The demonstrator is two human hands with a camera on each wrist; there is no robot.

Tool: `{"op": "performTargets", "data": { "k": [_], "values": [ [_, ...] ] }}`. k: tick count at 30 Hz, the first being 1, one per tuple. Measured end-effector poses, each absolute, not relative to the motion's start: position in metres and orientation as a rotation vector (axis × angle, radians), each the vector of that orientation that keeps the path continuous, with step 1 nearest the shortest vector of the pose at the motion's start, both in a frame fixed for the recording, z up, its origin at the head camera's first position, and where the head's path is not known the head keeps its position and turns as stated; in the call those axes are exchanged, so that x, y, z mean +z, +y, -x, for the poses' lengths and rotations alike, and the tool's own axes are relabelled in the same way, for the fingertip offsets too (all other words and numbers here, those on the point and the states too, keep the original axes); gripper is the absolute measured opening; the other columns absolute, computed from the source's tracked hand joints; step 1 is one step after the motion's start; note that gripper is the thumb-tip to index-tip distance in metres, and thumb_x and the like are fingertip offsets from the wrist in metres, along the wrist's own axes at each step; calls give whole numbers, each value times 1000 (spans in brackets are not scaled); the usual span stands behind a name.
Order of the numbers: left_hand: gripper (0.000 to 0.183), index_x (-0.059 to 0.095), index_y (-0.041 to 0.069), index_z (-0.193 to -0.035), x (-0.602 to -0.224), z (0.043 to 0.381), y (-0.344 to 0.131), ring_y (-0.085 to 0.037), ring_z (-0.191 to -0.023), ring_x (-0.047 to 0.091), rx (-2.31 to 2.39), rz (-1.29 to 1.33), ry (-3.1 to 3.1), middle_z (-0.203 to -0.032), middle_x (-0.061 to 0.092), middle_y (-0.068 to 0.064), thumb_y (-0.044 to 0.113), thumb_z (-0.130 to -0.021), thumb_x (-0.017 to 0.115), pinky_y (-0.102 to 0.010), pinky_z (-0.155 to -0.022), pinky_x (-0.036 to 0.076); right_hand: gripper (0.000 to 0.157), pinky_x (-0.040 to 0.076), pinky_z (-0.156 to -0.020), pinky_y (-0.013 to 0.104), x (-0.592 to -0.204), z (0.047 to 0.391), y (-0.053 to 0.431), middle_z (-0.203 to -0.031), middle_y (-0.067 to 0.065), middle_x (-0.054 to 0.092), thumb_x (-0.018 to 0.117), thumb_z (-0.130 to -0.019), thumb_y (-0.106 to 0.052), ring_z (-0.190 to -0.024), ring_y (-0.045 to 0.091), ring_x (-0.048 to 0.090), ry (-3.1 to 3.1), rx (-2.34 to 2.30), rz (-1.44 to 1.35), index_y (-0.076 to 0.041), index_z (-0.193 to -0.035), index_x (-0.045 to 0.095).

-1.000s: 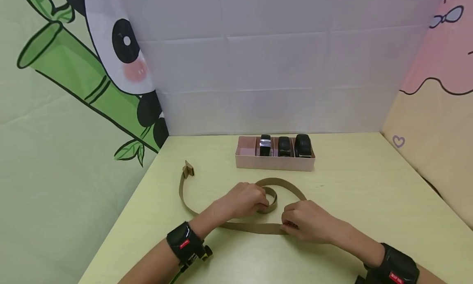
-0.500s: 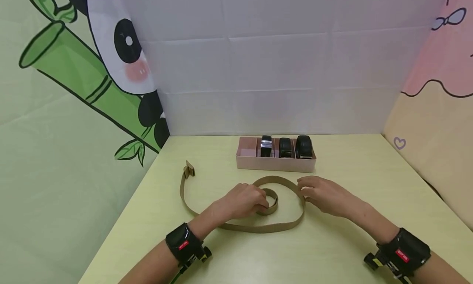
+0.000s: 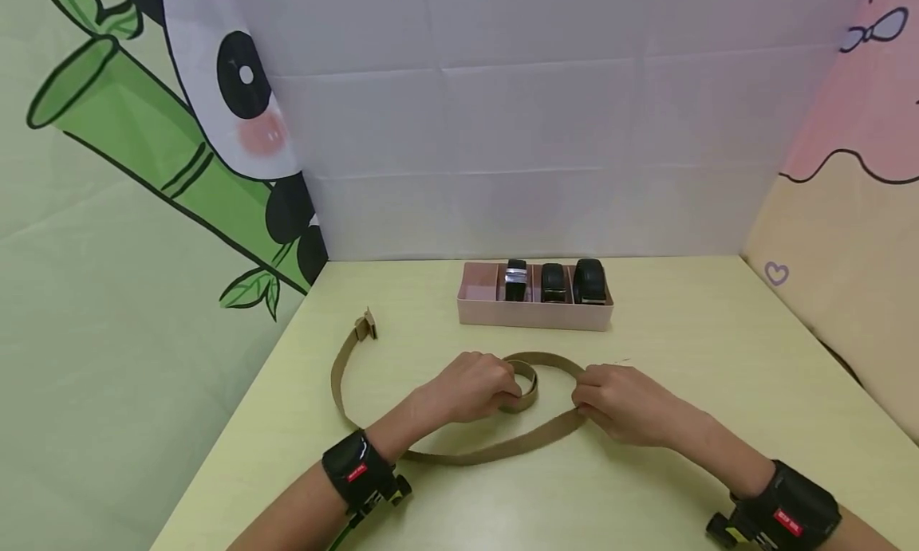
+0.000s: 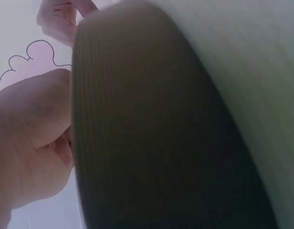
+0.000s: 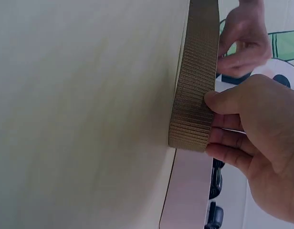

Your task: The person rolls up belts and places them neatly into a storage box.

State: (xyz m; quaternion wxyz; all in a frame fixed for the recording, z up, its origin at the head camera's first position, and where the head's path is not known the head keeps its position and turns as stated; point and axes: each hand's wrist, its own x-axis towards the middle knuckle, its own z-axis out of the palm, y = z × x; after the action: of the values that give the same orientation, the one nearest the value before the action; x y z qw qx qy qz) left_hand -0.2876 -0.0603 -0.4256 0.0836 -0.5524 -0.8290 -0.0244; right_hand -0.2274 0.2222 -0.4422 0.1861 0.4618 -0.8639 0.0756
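Observation:
A tan webbing belt (image 3: 495,453) lies on the table, part of it wound into a small coil (image 3: 529,403). My left hand (image 3: 470,387) grips the coil's left side with bent fingers. With thumb and fingers, my right hand (image 3: 625,403) pinches the wide loop at its right bend; in the right wrist view the thumb presses on the ribbed strap (image 5: 194,76). The belt's free end, with a tan buckle (image 3: 365,325), curves away at the left. In the left wrist view the strap (image 4: 152,119) fills the middle and hides the left fingertips.
Behind the belt, a pink divided box (image 3: 534,316) holds a rolled black belt with a silver band (image 3: 515,281) and two rolled black belts, one small (image 3: 553,284) and one larger (image 3: 589,282). Printed cloth (image 3: 502,128) hangs around the table (image 3: 704,352).
My right hand lets go of the near strand, moves up to the right bend, then takes hold and draws it slightly left and nearer. The buckle end bows further left; my left hand stays put.

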Motion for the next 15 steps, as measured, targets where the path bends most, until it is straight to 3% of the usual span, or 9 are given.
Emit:
{"op": "performTargets", "data": {
  "k": [5,9,15],
  "values": [
    [23,75,22,-72,-425,287,-57,-5,-58,44,-95,1651,-2470,-66,54,12,21,-95,75,-20,-48,28,13,51,-56,24,-447,218,199,-73,-11,58,79,-82,-8,-65,3,52,-2429,261,-1251,-18,-78,72],
    [24,75,23,-70,-425,286,-52,-4,-57,45,-137,1669,-2434,-65,56,13,21,-94,76,-19,-48,33,16,47,-50,23,-450,216,180,-71,-11,56,78,-81,-9,-59,3,48,-2420,293,-1190,-19,-75,68],
    [23,76,24,-70,-426,284,-49,-3,-58,46,-134,1664,-2448,-65,56,14,23,-93,76,-20,-47,36,10,53,-57,25,-448,218,172,-81,-8,66,80,-83,-11,-68,4,58,-2442,313,-1162,-18,-82,73]
  ]
}}
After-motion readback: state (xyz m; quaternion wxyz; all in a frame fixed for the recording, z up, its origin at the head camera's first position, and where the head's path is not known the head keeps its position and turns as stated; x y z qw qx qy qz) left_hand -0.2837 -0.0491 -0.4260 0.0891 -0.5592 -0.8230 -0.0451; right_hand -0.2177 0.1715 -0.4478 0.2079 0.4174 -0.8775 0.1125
